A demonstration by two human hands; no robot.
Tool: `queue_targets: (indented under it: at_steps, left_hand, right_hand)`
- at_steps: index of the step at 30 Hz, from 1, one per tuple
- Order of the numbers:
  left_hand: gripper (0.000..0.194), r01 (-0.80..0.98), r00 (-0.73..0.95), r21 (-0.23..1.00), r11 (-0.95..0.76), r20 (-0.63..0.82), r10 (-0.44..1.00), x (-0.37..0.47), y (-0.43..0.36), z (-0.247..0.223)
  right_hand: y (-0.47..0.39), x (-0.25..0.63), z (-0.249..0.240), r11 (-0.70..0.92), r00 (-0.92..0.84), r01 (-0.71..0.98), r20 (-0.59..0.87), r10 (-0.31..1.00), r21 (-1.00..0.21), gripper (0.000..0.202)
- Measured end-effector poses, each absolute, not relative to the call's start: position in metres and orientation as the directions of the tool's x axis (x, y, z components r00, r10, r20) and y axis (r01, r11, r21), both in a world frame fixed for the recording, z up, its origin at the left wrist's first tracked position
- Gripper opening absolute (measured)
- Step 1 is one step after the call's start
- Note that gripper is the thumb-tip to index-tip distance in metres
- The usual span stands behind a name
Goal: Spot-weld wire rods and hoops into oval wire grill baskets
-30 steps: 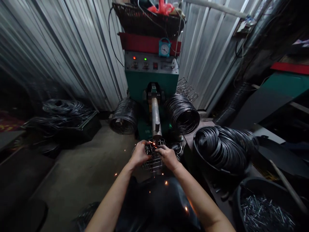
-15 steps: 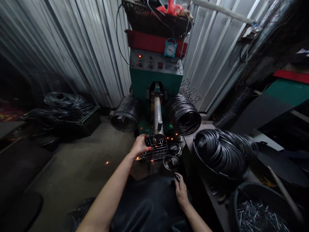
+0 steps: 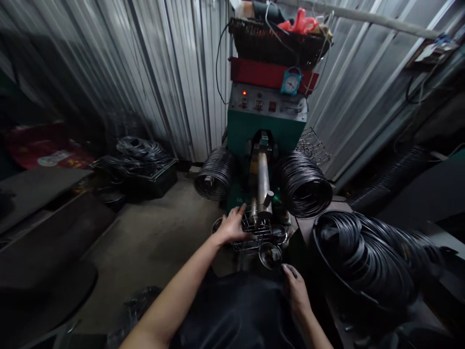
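A wire basket frame lies below the metal arm of the green machine. My left hand is at the frame's left side, thumb and fingers spread around its edge. Lower right, my right hand is closed, thumb against fingers; whatever it pinches is too small and dark to name. Just left of its fingertips sits a small round metal dish with something pale inside. A dark apron covers my lap.
Coils of wire rings hang left and right of the machine. A large tub of rings stands at right. A tray of wire is on the floor at left. A teal clock hangs on the machine.
The view has swung left, so the machine appears further right. Sparks around the basket frame are gone. My left hand's fingers have spread wider at the frame.
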State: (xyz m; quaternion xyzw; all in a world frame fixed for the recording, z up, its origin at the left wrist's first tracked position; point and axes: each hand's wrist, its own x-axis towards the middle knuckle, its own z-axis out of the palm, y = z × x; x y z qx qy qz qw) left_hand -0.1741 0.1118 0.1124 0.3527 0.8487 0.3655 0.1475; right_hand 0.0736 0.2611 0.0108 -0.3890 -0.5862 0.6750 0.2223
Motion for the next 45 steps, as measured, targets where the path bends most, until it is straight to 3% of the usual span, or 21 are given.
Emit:
queue_targets:
  at_steps: [4, 8, 11, 15, 23, 27, 29, 31, 34, 40, 45]
  left_hand:
    - [0.103, 0.532, -0.743, 0.636, 0.56, 0.032, 0.669, -0.162, 0.132, 0.113]
    - [0.094, 0.636, -0.626, 0.644, 0.426, 0.108, 0.772, -0.157, 0.123, 0.109]
    - [0.094, 0.687, -0.554, 0.652, 0.322, 0.182, 0.813, -0.145, 0.109, 0.104]
    - [0.095, 0.679, -0.573, 0.632, 0.373, 0.139, 0.808, -0.13, 0.099, 0.103]
    - [0.093, 0.673, -0.594, 0.582, 0.456, 0.056, 0.803, -0.132, 0.103, 0.12]
    - [0.099, 0.633, -0.563, 0.659, 0.406, 0.032, 0.826, -0.148, 0.099, 0.12]
    - [0.088, 0.555, -0.539, 0.757, 0.345, 0.012, 0.842, -0.162, 0.099, 0.117]
    - [0.057, 0.482, -0.549, 0.807, 0.341, -0.026, 0.836, -0.178, 0.105, 0.113]
    - [0.037, 0.482, -0.613, 0.755, 0.445, -0.073, 0.787, -0.198, 0.125, 0.105]
    - [0.033, 0.536, -0.701, 0.668, 0.517, 0.01, 0.713, -0.218, 0.156, 0.103]
    - [0.034, 0.698, -0.61, 0.584, 0.414, 0.182, 0.771, -0.222, 0.121, 0.117]
  right_hand:
    - [0.28, 0.028, 0.058, 0.155, -0.712, 0.086, 0.048, 0.701, -0.984, 0.038]
    - [0.3, -0.019, 0.102, 0.542, -0.772, 0.002, 0.343, 0.536, -0.84, 0.033]
    - [0.307, -0.048, 0.121, 0.696, -0.875, -0.005, 0.341, 0.344, -0.718, 0.027]
    - [0.304, -0.067, 0.121, 0.745, -0.978, 0.037, 0.131, 0.165, -0.666, 0.024]
    - [0.301, -0.074, 0.109, 0.773, -0.965, 0.131, 0.1, 0.243, -0.621, 0.025]
    - [0.305, -0.079, 0.106, 0.777, -0.97, 0.127, 0.086, 0.227, -0.616, 0.026]
    - [0.309, -0.08, 0.102, 0.774, -0.975, 0.117, 0.075, 0.208, -0.622, 0.028]
    - [0.313, -0.082, 0.097, 0.766, -0.98, 0.092, 0.08, 0.184, -0.636, 0.029]
    - [0.318, -0.09, 0.089, 0.756, -0.975, 0.072, 0.113, 0.191, -0.651, 0.027]
    - [0.331, -0.117, 0.086, 0.75, -0.959, 0.106, 0.133, 0.252, -0.653, 0.024]
    - [0.341, -0.122, 0.09, 0.75, -0.962, 0.085, 0.144, 0.234, -0.656, 0.021]
